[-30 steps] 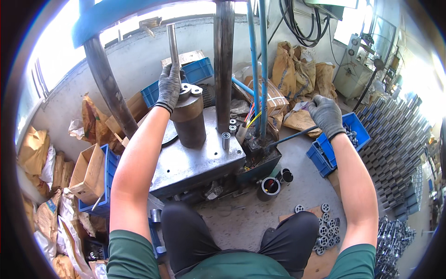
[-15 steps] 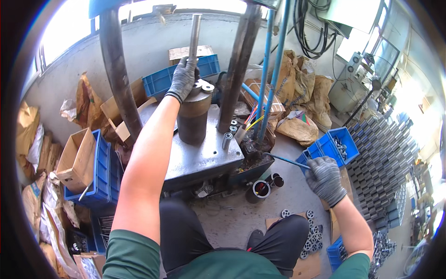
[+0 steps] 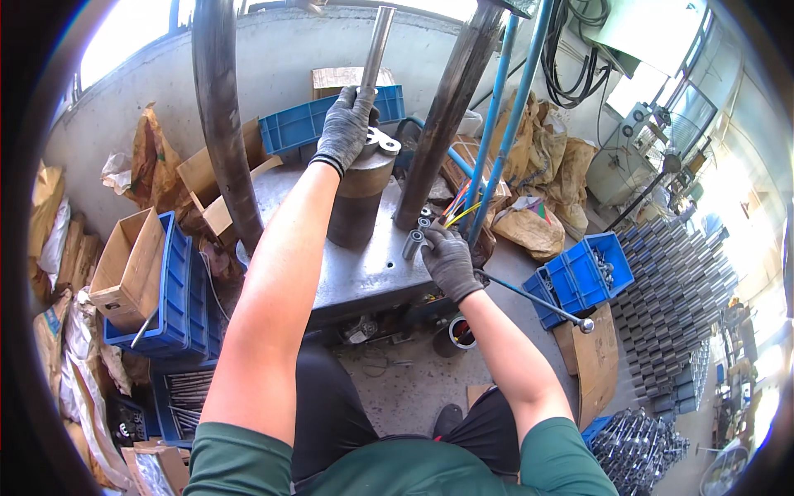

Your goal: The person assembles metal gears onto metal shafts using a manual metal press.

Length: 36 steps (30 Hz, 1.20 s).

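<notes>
In a grey glove, my left hand (image 3: pixel 347 128) is closed around the lower part of an upright metal rod (image 3: pixel 379 50). The rod stands over a thick dark steel cylinder (image 3: pixel 357 202) on a metal press table (image 3: pixel 331 285). A flat light metal part with round holes (image 3: pixel 385 142) lies on the cylinder's top, beside my wrist. My gloved right hand (image 3: pixel 451 260) reaches to the table's right edge, fingers parted, tips right beside a small metal sleeve (image 3: pixel 412 245). Small ring-shaped parts (image 3: pixel 424 223) sit just behind that sleeve.
A lever with a ball end (image 3: pixel 586 326) juts out right of my right hand. Dark steel columns (image 3: pixel 447 107) and blue pipes (image 3: pixel 501 132) rise around the table. Blue bins (image 3: pixel 591 269) and stacked metal tubes (image 3: pixel 674 306) are at right; a blue crate (image 3: pixel 186 306) holding a cardboard box is at left.
My right hand has let go of the lever and moved left to the small sleeve. My left hand keeps its hold on the rod. The view has shifted slightly.
</notes>
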### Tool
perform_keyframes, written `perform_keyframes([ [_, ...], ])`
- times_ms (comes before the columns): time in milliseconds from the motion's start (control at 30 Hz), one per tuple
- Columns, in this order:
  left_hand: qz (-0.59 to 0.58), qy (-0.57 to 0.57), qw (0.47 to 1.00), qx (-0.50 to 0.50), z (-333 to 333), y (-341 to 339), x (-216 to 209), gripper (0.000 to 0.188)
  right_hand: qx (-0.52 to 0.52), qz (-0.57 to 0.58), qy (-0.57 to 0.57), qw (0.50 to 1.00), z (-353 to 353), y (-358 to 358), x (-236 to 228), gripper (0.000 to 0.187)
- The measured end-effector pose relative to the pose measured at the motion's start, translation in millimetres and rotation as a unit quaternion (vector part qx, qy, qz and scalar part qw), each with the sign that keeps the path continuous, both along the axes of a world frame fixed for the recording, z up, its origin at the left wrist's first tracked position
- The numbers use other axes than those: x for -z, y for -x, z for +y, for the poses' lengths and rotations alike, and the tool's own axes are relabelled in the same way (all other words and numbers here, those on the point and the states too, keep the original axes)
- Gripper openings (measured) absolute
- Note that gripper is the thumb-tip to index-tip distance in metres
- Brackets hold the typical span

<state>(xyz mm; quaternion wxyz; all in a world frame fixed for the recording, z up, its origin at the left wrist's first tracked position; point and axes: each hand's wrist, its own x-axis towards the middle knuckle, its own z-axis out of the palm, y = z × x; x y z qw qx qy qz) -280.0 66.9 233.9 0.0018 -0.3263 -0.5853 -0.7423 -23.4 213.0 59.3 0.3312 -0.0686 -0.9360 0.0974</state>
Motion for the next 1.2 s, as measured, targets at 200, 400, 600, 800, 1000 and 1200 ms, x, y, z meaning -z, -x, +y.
perform_keyframes([
  [200,-0.006,0.002,1.0,-0.001,-4.5,1.0,0.1,0.043,0.043,-0.041,-0.011,0.998,-6.5,26.8,10.8,0.03],
  [400,-0.013,0.014,1.0,-0.006,-4.2,-3.5,-3.2,0.041,0.022,-0.018,0.009,1.0,-6.1,26.5,11.0,0.024],
  [600,0.003,0.013,1.0,-0.015,1.6,3.0,-2.0,0.047,-0.045,0.14,0.196,0.97,-10.7,50.1,-19.1,0.017],
  [800,0.014,0.02,0.999,-0.027,-0.9,9.5,0.5,0.054,-0.098,0.196,0.234,0.947,-49.0,90.6,-125.5,0.02],
  [1000,0.009,0.016,0.999,-0.027,2.6,-3.2,-4.3,0.043,-0.058,0.152,0.167,0.972,-33.4,138.1,-133.5,0.027],
  [1200,-0.01,-0.016,1.0,0.002,-1.2,-1.1,-4.3,0.038,0.021,0.144,0.067,0.987,-46.9,139.9,-136.9,0.028],
])
